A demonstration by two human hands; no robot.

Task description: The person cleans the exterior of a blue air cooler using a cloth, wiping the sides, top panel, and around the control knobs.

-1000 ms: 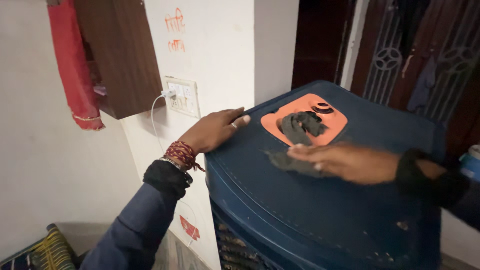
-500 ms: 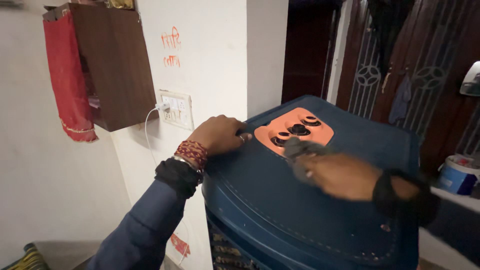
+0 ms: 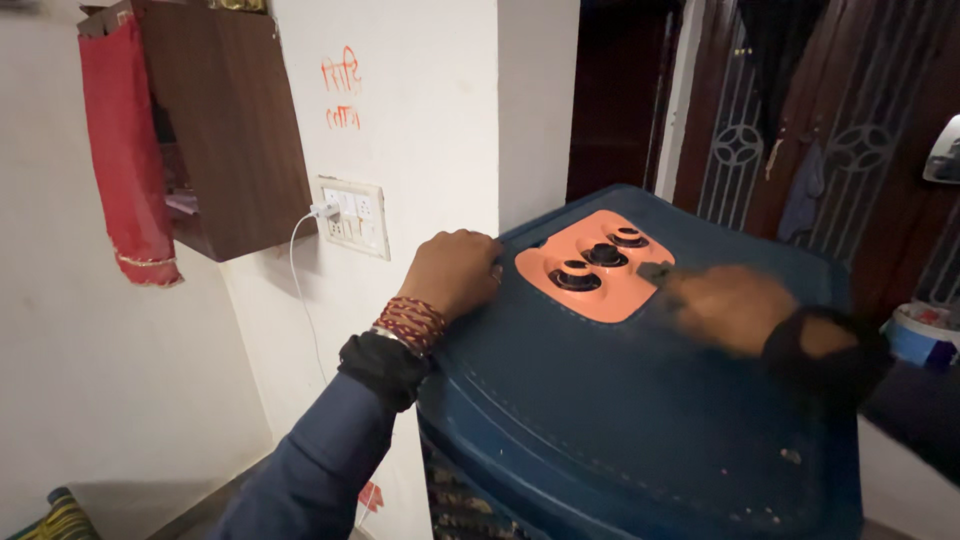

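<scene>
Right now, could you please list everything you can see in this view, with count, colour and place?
Air cooler: one, dark blue, centre right.
Control panel: one, orange, on the cooler top.
Knobs: three, black, on the panel.
Cloth: one, grey, under the right hand, blurred.
Wall cabinet: one, brown, upper left.
Hanging cloth: one, red, on the cabinet.
Switchboard: one, white, on the wall.
Bucket: one, blue, right edge.
Left hand: on the cooler's left edge.
Right hand: beside the panel, blurred.

Left hand [image 3: 458, 272] curled, knuckles up — right hand [image 3: 728, 305] blurred, fingers bent
</scene>
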